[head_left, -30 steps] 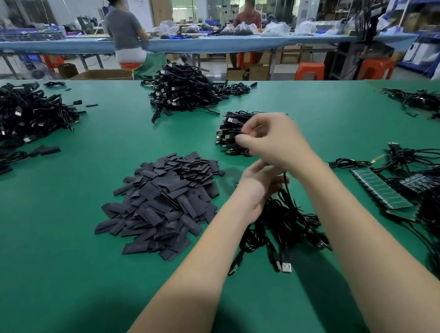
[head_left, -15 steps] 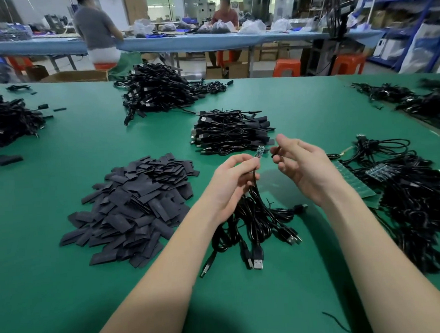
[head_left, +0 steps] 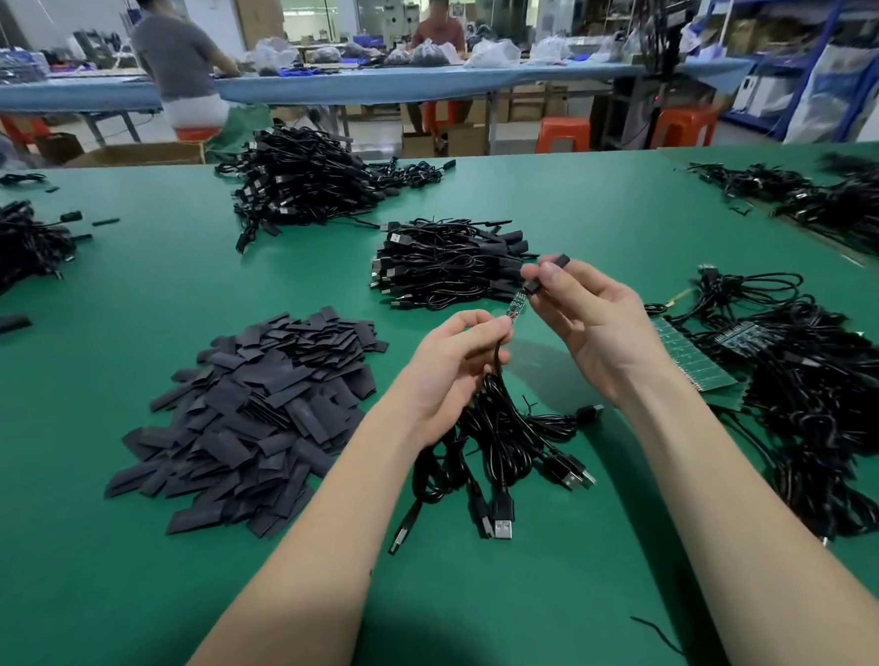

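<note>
A broad worktable with a green mat top [head_left: 133, 583] fills the foreground of a factory hall. Beyond it runs a long table draped in pale blue cloth [head_left: 335, 87], where a person in a grey top [head_left: 173, 50] sits on an orange stool with their back to the camera and a person in a red shirt [head_left: 437, 29] faces forward among filled clear plastic bags [head_left: 492, 51]. Two empty orange plastic stools [head_left: 564, 133] and brown cardboard boxes [head_left: 466, 138] stand on the pale floor [head_left: 373, 131] beneath. Tall blue steel shelving racks [head_left: 810, 37], loaded with cartons, line the right side. The rear of the hall [head_left: 335, 4] is brightly lit.
</note>
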{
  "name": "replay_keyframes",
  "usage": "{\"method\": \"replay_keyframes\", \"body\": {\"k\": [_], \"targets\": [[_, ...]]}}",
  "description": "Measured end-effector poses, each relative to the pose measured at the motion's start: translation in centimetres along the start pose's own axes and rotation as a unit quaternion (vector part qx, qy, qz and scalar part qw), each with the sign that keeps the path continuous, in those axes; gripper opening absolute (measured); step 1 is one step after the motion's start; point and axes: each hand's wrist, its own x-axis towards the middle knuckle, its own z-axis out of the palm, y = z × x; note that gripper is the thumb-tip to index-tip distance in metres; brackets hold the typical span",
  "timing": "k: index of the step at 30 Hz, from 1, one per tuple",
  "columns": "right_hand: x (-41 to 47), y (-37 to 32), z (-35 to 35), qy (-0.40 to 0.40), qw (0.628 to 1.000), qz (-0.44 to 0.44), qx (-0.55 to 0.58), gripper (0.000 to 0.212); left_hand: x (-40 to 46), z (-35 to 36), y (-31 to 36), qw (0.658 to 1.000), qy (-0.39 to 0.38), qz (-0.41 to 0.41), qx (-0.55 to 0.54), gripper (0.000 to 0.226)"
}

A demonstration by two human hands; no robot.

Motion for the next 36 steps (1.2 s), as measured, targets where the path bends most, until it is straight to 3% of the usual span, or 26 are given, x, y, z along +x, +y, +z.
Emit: {"method": "replay_keyframes", "body": {"k": [4, 10, 15, 27, 36], "targets": [[-0.3, 0.0, 0.2, 0.006, 0.999, -0.025, -0.026, 0.03, -0.1, -0.1, -0.1, 1.0, -0.007, -0.001, -0.012, 0.014], [-0.3, 0.1, -0.2, -0.019, 0.999, -0.029, -0.022, 0.019, -0.3, -0.3, -0.1, 0.999, -0.029, 0.0, -0.021, 0.018], [-0.4, -0.5, -1.3, -0.081, 0.996, 0.04, -0.01, 0.012, -0.6, -0.4, 0.0, 0.997, -0.077, -0.013, -0.018, 0.02], [-0.6, -1.2, -1.4, -0.109, 0.99, 0.061, -0.068, 0.015, -1.1, -0.5, 0.2, 0.993, -0.117, -0.017, 0.002, 0.027], [-0.9, -1.4, -2.1, -0.17, 0.968, 0.173, -0.07, 0.012, -1.3, -0.4, 0.2, 0.988, -0.154, -0.012, 0.018, 0.029]]}}
